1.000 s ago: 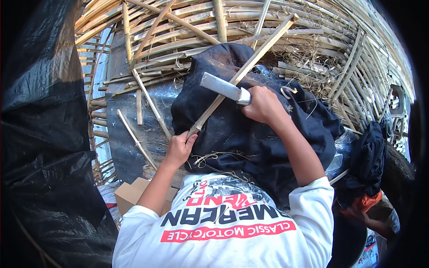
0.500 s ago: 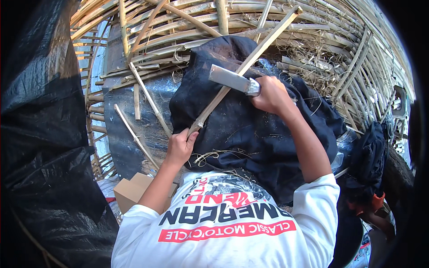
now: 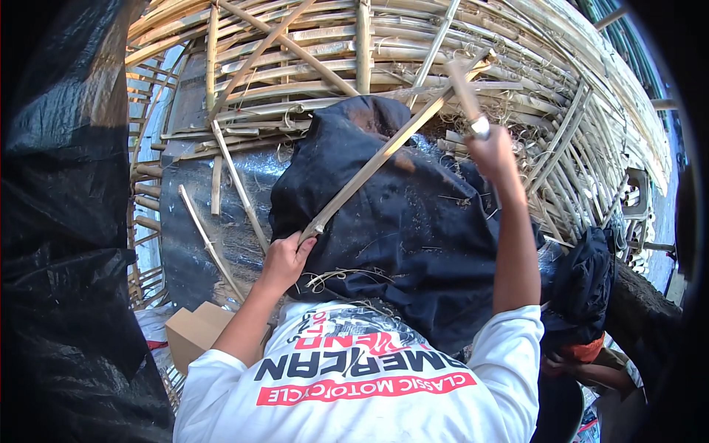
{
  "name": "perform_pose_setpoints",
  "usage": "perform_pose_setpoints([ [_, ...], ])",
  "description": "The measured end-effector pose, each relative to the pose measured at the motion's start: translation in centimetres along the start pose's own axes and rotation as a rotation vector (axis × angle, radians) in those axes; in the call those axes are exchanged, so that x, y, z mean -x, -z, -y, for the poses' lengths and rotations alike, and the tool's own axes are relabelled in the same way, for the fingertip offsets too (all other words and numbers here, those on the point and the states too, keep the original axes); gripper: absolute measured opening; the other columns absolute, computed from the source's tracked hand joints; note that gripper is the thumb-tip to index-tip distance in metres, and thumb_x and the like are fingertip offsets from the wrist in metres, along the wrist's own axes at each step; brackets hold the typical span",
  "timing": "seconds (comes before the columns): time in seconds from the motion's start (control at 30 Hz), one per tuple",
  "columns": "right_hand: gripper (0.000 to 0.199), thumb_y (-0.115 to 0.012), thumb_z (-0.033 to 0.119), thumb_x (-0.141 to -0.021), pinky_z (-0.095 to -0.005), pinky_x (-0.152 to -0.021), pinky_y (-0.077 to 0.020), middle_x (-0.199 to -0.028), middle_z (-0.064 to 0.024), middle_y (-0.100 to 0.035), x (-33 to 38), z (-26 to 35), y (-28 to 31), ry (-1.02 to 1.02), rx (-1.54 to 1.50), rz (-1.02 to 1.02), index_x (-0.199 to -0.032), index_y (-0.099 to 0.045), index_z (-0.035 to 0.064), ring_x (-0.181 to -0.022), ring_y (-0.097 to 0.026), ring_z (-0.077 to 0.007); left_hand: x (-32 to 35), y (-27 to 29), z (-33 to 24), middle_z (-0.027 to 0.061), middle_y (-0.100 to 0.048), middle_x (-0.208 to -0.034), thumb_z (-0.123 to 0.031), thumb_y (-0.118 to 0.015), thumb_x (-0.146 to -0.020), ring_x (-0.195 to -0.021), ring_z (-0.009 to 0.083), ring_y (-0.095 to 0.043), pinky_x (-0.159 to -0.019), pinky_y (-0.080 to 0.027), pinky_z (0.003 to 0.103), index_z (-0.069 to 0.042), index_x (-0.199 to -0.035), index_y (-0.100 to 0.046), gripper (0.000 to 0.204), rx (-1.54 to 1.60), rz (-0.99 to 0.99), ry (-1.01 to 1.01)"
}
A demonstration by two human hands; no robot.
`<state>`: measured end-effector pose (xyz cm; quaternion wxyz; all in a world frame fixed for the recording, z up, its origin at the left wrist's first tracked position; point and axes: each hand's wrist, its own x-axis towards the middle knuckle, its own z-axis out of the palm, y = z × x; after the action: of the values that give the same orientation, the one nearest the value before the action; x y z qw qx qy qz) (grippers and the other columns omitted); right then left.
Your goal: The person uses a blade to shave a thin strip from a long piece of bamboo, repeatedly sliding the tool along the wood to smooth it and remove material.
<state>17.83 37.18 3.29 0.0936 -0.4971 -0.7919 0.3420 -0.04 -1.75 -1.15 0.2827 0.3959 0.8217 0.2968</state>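
Left hand (image 3: 285, 263) gripping the near end of a bamboo strip (image 3: 378, 159), right hand (image 3: 492, 153) closed around a blurred broad-bladed knife (image 3: 465, 93) near the strip's far end, the strip slanting across dark cloth (image 3: 399, 225)

A long pale bamboo strip (image 3: 382, 154) is crossing the frame's centre; room is lying centre-right, above rumpled black cloth (image 3: 436, 229).
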Motion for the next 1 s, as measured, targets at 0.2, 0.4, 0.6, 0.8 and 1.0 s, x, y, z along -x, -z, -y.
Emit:
perform_pose_setpoints([
  [0.2,0.030,-0.064,0.019,-0.067,-0.0492,-0.083,-0.0540,-0.084,-0.0288,-0.068,6.7,4.5,-7.2,0.320,0.249,0.389,-0.084,-0.068,-0.0053,-0.085,-0.068,-0.0434,0.0,0.1,0.1,0.0241,-0.063,-0.073,-0.039,-0.053,-0.099,-0.073,0.0454,-0.063,-0.060,-0.048,0.049,-0.002,-0.096,-0.067,0.040,-0.017,0.015,-0.019],
  [0.4,0.034,-0.066,0.021,-0.070,-0.0417,-0.066,-0.0546,-0.081,-0.0251,-0.071,-2.0,1.5,-1.3,-0.135,0.034,0.153,-0.085,-0.069,-0.0097,-0.076,-0.073,-0.0294,0.2,-0.1,0.6,0.0245,-0.062,-0.071,-0.040,-0.053,-0.100,-0.072,0.0456,-0.063,-0.059,-0.047,0.049,-0.002,-0.095,-0.067,0.041,-0.021,0.006,-0.003],
  [0.6,0.032,-0.065,0.018,-0.073,-0.0427,-0.068,-0.0551,-0.069,-0.0234,-0.068,-2.9,-0.4,3.2,-0.041,0.104,0.048,-0.086,-0.069,-0.0109,-0.068,-0.071,-0.0309,-0.4,0.4,0.4,0.0249,-0.061,-0.071,-0.043,-0.052,-0.099,-0.073,0.0459,-0.062,-0.059,-0.047,0.047,-0.002,-0.095,-0.067,0.045,0.023,0.062,0.008],
  [0.8,0.025,-0.064,0.015,-0.068,-0.0459,-0.076,-0.0551,-0.075,-0.0266,-0.067,1.6,1.9,-2.8,0.368,0.372,0.379,-0.079,-0.067,-0.0067,-0.074,-0.067,-0.0426,-0.2,0.5,0.6,0.0247,-0.060,-0.069,-0.047,-0.051,-0.099,-0.073,0.0465,-0.062,-0.059,-0.046,0.047,-0.001,-0.096,-0.066,0.049,0.045,0.101,0.048],
  [1.0,0.025,-0.068,0.017,-0.069,-0.0346,-0.046,-0.0486,-0.061,-0.0118,-0.062,-5.1,-1.0,3.0,0.055,-0.074,0.279,-0.081,-0.068,-0.0046,-0.051,-0.061,-0.0192,-0.1,0.4,-0.1,0.0246,-0.060,-0.069,-0.048,-0.051,-0.099,-0.073,0.0465,-0.062,-0.058,-0.046,0.048,-0.001,-0.094,-0.066,0.049,0.007,0.087,0.042],
])
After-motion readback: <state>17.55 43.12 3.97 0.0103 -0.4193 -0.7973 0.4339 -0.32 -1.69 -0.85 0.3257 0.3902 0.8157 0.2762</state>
